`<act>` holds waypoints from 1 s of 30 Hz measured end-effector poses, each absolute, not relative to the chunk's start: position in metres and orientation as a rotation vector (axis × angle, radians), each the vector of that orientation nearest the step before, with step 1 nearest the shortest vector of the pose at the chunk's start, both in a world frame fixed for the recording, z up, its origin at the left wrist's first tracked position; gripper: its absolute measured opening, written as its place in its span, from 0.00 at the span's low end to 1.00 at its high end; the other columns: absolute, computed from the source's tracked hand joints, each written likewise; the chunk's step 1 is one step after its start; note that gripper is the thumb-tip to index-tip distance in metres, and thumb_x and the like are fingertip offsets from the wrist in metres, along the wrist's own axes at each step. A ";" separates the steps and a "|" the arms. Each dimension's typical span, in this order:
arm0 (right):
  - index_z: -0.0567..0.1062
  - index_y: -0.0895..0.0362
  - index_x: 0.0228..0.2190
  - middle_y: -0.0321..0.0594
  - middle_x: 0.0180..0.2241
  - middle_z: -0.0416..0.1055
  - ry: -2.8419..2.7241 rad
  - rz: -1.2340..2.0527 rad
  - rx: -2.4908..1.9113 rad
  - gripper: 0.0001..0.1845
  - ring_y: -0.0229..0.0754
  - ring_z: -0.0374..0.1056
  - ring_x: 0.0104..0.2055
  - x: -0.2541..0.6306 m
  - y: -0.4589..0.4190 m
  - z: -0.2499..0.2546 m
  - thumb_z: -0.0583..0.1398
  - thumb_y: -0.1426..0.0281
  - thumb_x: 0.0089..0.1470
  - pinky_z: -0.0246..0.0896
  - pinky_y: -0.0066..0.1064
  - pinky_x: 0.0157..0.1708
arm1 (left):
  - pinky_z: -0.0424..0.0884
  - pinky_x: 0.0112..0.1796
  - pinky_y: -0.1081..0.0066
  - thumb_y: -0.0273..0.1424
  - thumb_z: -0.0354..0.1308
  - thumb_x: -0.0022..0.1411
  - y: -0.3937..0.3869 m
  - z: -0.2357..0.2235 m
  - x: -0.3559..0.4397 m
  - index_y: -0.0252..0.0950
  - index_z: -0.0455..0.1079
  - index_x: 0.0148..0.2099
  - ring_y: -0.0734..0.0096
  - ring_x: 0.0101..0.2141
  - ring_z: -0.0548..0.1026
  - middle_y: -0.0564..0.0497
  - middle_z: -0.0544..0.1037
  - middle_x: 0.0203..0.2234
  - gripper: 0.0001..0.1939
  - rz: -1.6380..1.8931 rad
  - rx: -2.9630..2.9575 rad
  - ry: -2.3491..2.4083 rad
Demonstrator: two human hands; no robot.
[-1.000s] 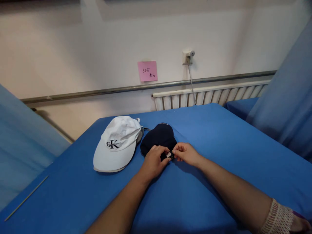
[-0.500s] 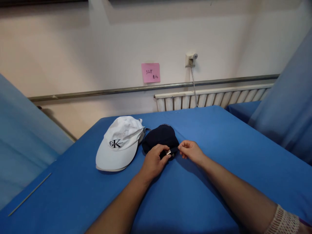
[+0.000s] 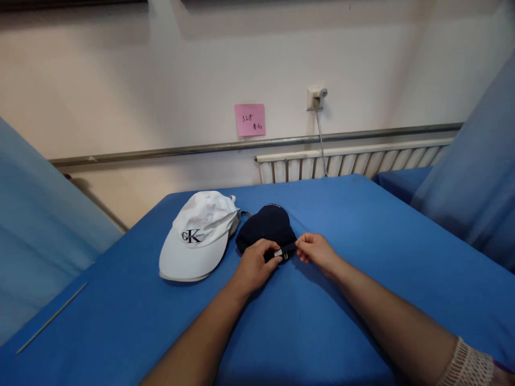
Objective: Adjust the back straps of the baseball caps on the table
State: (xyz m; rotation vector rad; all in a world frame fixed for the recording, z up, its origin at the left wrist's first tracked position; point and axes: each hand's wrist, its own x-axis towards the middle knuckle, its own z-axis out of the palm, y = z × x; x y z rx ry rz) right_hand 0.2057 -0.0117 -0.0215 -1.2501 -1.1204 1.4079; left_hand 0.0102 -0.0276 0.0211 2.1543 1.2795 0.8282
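A dark navy cap (image 3: 267, 224) lies on the blue-covered table (image 3: 322, 321), its back strap towards me. My left hand (image 3: 255, 262) pinches the near edge of the cap beside a small metal buckle (image 3: 278, 252), thumb and forefinger closed on it. Between the fingers of my right hand (image 3: 316, 251) is the end of the dark strap (image 3: 288, 249), held out to the right of the buckle. To the left rests a white cap (image 3: 203, 230) with black letters on its front and its brim facing me.
A thin stick (image 3: 51, 318) lies at the table's left edge. Behind the table run a metal rail (image 3: 181, 151) and a white radiator (image 3: 306, 167). Blue curtains (image 3: 36, 236) hang on both sides. On the wall are a pink note (image 3: 250, 119) and a plugged socket (image 3: 315, 100).
My right hand has moved slightly right, away from the buckle, with the strap end drawn out between its fingers. My left hand keeps its hold. The view has shifted slightly.
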 end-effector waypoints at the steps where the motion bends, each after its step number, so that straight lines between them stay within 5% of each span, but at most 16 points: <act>1: 0.68 0.56 0.21 0.31 0.17 0.68 -1.120 1.422 -1.273 0.09 0.32 0.61 0.16 0.205 -0.012 -0.022 0.60 0.67 0.49 0.55 0.23 0.17 | 0.71 0.39 0.67 0.30 0.61 0.56 -0.027 0.020 0.011 0.37 0.74 0.38 0.67 0.35 0.75 0.50 0.78 0.34 0.06 0.827 2.130 1.279; 11: 0.72 0.58 0.31 0.46 0.32 0.75 -0.686 1.772 -1.110 0.06 0.38 0.72 0.27 0.199 -0.027 -0.025 0.59 0.67 0.55 0.67 0.28 0.23 | 0.74 0.38 0.67 0.36 0.64 0.52 -0.023 0.011 0.017 0.35 0.74 0.39 0.67 0.35 0.78 0.48 0.80 0.34 0.13 1.159 1.606 1.306; 18: 0.72 0.56 0.30 0.37 0.28 0.72 -0.438 1.760 -0.822 0.10 0.35 0.70 0.29 0.178 -0.038 -0.023 0.67 0.77 0.44 0.65 0.25 0.27 | 0.74 0.38 0.66 0.33 0.62 0.54 -0.023 0.005 0.020 0.36 0.74 0.37 0.67 0.34 0.78 0.50 0.80 0.32 0.09 1.079 1.668 1.311; 30: 0.74 0.58 0.28 0.35 0.25 0.71 -0.719 1.603 -0.933 0.16 0.35 0.64 0.26 0.173 -0.040 -0.022 0.71 0.66 0.37 0.56 0.28 0.27 | 0.72 0.40 0.67 0.32 0.59 0.59 -0.023 0.004 0.016 0.38 0.76 0.38 0.68 0.36 0.77 0.50 0.80 0.34 0.07 1.063 2.037 1.341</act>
